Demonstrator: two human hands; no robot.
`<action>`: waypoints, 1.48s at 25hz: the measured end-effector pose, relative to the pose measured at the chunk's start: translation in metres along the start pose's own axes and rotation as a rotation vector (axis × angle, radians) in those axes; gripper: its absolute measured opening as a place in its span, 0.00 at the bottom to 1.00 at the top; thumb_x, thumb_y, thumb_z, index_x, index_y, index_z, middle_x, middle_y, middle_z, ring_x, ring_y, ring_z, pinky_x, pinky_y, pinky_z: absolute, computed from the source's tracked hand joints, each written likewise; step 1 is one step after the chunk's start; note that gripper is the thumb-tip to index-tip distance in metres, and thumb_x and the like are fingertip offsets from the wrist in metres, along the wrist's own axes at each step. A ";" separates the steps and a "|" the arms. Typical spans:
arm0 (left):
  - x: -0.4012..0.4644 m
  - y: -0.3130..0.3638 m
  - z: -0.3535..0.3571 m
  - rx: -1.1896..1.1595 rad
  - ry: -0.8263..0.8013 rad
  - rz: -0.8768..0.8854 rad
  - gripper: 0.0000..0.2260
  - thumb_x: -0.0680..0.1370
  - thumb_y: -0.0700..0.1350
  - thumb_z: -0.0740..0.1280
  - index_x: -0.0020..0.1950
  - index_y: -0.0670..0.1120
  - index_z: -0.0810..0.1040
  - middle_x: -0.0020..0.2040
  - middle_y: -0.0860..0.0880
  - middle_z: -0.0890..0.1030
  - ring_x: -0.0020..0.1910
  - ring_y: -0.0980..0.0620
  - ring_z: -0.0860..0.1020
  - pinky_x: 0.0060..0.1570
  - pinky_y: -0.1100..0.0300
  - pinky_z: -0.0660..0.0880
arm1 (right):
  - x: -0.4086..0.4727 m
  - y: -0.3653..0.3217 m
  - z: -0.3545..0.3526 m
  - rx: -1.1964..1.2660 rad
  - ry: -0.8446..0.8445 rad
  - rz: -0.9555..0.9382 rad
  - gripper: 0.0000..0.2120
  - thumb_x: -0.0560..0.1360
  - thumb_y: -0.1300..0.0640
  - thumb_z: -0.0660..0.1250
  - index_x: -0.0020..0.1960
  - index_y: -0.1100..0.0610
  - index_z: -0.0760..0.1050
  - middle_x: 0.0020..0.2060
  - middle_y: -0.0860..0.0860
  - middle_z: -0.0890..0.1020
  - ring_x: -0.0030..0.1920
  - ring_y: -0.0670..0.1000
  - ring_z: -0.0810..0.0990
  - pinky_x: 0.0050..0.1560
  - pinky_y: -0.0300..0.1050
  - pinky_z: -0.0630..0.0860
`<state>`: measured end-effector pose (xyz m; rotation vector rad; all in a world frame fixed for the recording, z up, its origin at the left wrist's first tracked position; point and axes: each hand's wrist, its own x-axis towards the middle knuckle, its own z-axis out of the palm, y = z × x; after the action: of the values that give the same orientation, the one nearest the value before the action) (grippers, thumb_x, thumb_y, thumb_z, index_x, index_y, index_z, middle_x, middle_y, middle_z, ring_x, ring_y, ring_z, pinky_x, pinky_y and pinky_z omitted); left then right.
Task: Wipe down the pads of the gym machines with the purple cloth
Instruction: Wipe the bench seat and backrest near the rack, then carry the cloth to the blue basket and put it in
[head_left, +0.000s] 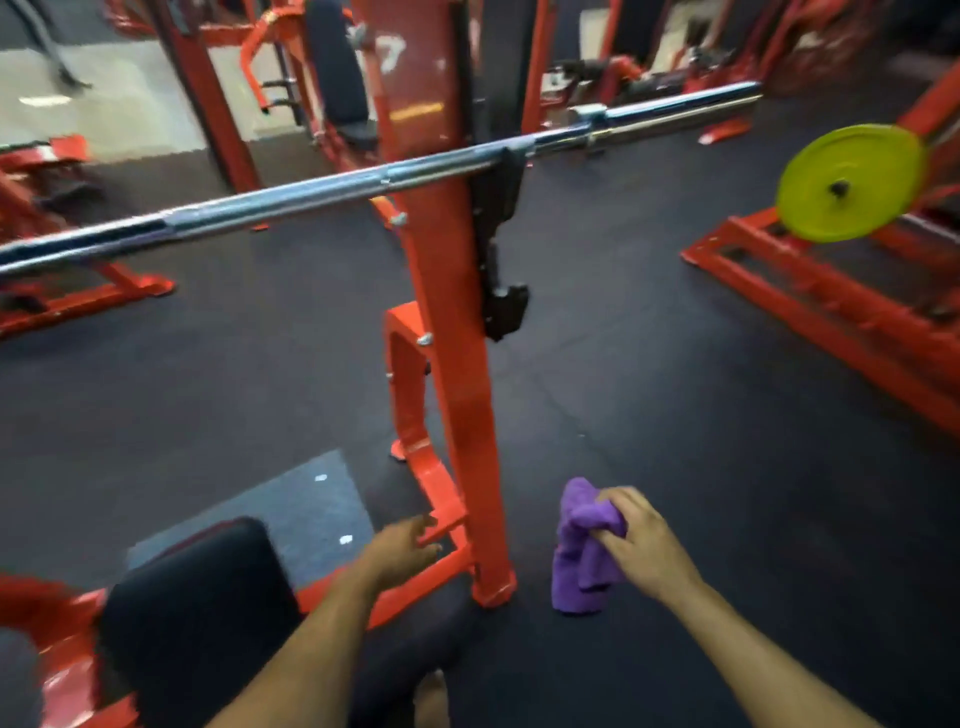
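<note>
My right hand (641, 543) grips the bunched purple cloth (582, 551), which hangs down above the dark floor, right of the red upright post (457, 332). My left hand (402, 551) reaches forward with loosely bent fingers and holds nothing, near the post's red base. A black bench pad (197, 603) lies at the lower left on a red frame. Another black back pad (332, 62) stands on a machine at the far top.
A chrome barbell (322, 189) rests across the rack at chest height. A yellow-green weight plate (852, 182) hangs on a red rack at the right. Red machine frames stand at the left and back. Dark rubber flooring spreads around.
</note>
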<state>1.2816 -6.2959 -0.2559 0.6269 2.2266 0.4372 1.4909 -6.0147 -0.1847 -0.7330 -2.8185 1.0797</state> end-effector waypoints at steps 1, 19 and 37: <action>0.015 0.022 -0.004 0.029 -0.017 0.055 0.24 0.82 0.49 0.68 0.77 0.45 0.70 0.73 0.46 0.76 0.69 0.47 0.76 0.65 0.59 0.70 | 0.003 0.007 -0.020 0.000 0.034 0.051 0.16 0.70 0.66 0.73 0.48 0.47 0.75 0.49 0.43 0.77 0.48 0.41 0.77 0.51 0.25 0.67; 0.295 0.427 0.078 0.528 -0.158 0.496 0.22 0.83 0.56 0.64 0.76 0.54 0.69 0.74 0.51 0.74 0.73 0.49 0.72 0.67 0.55 0.71 | 0.019 0.289 -0.237 0.137 0.541 0.638 0.07 0.77 0.52 0.69 0.43 0.44 0.73 0.45 0.40 0.79 0.44 0.42 0.79 0.40 0.42 0.76; 0.588 0.688 0.046 0.256 -0.161 0.378 0.23 0.81 0.58 0.64 0.75 0.54 0.70 0.71 0.51 0.76 0.67 0.52 0.77 0.65 0.54 0.75 | 0.384 0.491 -0.491 0.039 0.232 0.577 0.14 0.75 0.57 0.67 0.36 0.45 0.67 0.38 0.42 0.76 0.39 0.45 0.75 0.34 0.36 0.67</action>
<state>1.1777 -5.3968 -0.2940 1.1870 2.0265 0.2767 1.4503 -5.2221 -0.1769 -1.6114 -2.4341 1.0085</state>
